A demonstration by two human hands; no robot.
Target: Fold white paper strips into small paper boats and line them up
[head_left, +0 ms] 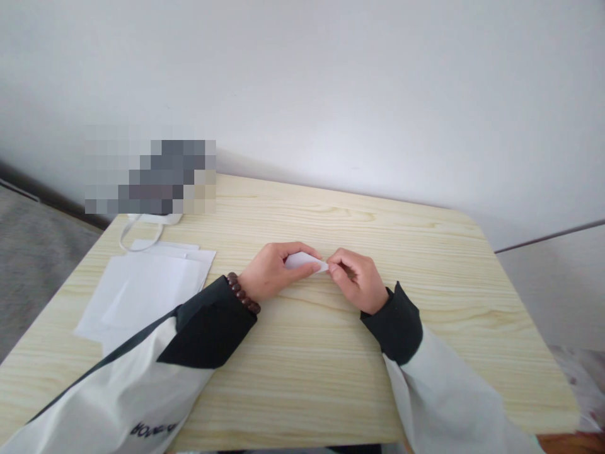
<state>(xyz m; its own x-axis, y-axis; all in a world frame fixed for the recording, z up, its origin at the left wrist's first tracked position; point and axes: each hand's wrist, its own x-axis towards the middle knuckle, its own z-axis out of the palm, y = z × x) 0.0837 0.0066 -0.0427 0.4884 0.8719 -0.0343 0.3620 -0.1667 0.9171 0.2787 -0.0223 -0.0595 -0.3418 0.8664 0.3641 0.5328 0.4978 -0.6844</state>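
Note:
Between my two hands is a small piece of folded white paper point(302, 259), narrowing to a point on its right. My left hand point(271, 272) is closed around its left part, thumb along the near side and fingers over the far side. With thumb and fingertips my right hand point(358, 277) pinches the pointed right end. The paper is just above or on the table; I cannot tell which. Its left end is hidden inside my left hand. A dark beaded bracelet point(242, 294) circles my left wrist.
Loose white sheets point(146, 287) lie overlapping on the left of the wood-grain table point(302, 378), partly beneath my left sleeve. Behind them stands a blurred dark device point(165, 173) on a white base, with a white cable point(123, 239). A white wall point(331, 94) borders the table's far edge.

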